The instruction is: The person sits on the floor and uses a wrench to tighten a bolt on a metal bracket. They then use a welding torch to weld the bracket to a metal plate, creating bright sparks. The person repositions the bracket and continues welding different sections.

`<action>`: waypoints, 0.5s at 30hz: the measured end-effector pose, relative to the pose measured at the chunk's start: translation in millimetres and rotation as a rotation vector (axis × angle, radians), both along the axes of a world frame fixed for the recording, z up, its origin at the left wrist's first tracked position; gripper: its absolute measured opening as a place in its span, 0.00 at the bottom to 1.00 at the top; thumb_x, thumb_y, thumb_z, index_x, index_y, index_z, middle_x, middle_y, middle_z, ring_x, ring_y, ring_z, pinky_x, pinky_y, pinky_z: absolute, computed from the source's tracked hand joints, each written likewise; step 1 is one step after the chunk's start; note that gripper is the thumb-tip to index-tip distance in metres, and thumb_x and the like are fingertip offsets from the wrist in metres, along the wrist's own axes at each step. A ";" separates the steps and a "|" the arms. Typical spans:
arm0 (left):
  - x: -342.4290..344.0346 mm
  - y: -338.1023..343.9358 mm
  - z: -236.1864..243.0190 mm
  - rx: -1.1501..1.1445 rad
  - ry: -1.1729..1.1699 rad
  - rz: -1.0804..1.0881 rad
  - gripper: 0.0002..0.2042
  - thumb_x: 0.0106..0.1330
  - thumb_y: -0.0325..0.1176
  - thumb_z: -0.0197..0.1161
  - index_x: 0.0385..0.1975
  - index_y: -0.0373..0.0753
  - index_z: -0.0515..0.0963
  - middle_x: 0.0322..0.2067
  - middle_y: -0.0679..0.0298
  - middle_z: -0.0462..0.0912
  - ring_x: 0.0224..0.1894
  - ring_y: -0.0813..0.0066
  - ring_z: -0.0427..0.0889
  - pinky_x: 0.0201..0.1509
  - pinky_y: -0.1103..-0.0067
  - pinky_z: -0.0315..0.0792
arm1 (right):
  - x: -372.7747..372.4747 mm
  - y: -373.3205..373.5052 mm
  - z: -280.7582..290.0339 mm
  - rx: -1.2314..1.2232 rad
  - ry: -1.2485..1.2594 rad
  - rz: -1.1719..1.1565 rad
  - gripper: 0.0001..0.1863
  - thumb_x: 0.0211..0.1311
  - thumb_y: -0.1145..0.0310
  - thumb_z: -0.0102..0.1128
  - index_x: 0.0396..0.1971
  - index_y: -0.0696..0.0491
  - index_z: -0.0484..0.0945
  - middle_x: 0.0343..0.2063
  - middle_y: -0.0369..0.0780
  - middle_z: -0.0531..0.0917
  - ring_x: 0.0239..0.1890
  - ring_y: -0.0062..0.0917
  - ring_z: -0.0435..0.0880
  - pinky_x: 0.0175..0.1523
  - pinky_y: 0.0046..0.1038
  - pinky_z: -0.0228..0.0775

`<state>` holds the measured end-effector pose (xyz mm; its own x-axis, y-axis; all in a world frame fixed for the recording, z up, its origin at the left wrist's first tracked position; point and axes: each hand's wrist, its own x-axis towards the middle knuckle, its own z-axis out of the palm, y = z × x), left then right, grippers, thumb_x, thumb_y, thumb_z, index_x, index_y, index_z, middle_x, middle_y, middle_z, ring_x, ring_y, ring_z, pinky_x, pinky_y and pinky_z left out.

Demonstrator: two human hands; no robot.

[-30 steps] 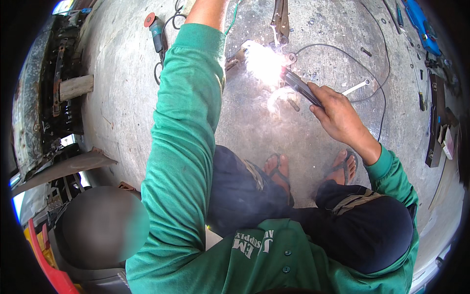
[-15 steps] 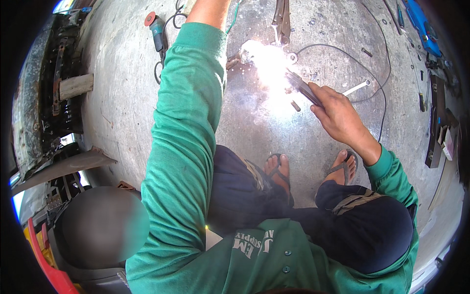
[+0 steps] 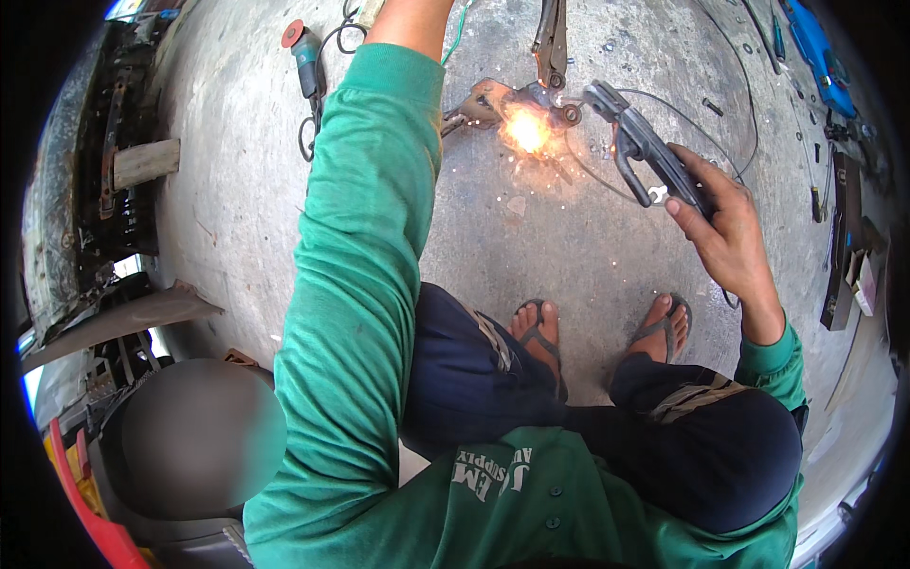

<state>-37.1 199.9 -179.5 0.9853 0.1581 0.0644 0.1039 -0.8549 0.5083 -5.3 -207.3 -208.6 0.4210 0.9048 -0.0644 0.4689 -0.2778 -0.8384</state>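
My right hand (image 3: 730, 223) grips the rear of a black welding electrode holder (image 3: 654, 152), whose jaws point up and left. It is held apart from a rusty metal arm (image 3: 488, 100) with a round bushing (image 3: 569, 115) at its end. An orange glow with sparks (image 3: 527, 128) burns at the arm's near side and hides part of it. Above it, a long dark metal piece (image 3: 550, 43) meets the arm. My left forearm (image 3: 412, 21) runs out past the top edge, so that hand is out of sight.
An angle grinder (image 3: 303, 62) with a red disc lies on the concrete floor at the left. A wrench end (image 3: 657, 194) shows behind the holder. A thin cable loops to the right, past a loose bolt (image 3: 712, 106). A blue case (image 3: 817, 57) and scattered tools line the far right.
The bright white arc has shrunk to an orange glow. My right hand has drawn the electrode holder back to the right and tilted it. My left arm has barely moved.
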 end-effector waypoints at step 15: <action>4.8 -4.7 -7.0 -0.574 -0.024 0.219 0.09 0.67 0.30 0.71 0.43 0.36 0.81 0.35 0.63 0.85 0.40 0.73 0.84 0.44 0.75 0.80 | 155.6 -276.0 145.5 -0.250 -0.350 -1.007 0.30 0.71 0.66 0.67 0.67 0.62 0.70 0.51 0.50 0.84 0.42 0.33 0.84 0.46 0.30 0.78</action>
<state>-32.2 195.2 -186.4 0.9253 0.3729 -0.0691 0.2289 -0.4040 0.8856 150.3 -483.3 -63.1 0.9911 0.1134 0.0693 0.1327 -0.8112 -0.5695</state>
